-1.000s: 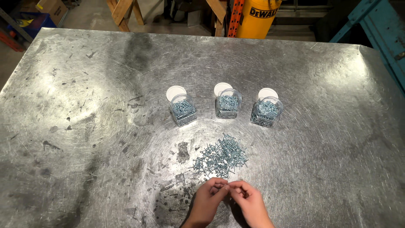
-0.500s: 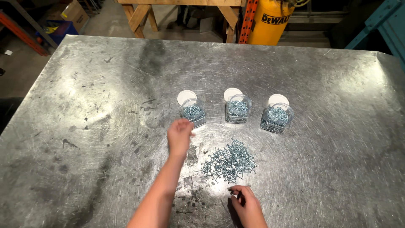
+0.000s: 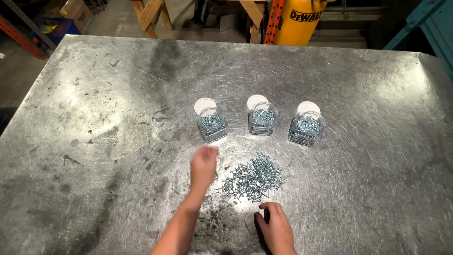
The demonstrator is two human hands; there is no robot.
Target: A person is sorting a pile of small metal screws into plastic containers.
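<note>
Left hand (image 3: 204, 165) blurred, grip unclear, hovering just below left jar (image 3: 212, 126). Right hand (image 3: 276, 226) fingers curled loosely, resting on metal table (image 3: 94, 118), screw pile (image 3: 253, 177) just above it.

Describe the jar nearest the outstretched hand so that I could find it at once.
On the scratched metal table, three clear screw-filled jars stand in a row beyond a loose pile of screws. The leftmost jar is the one, just beyond the left hand. It alone has no jar on its left.
</note>
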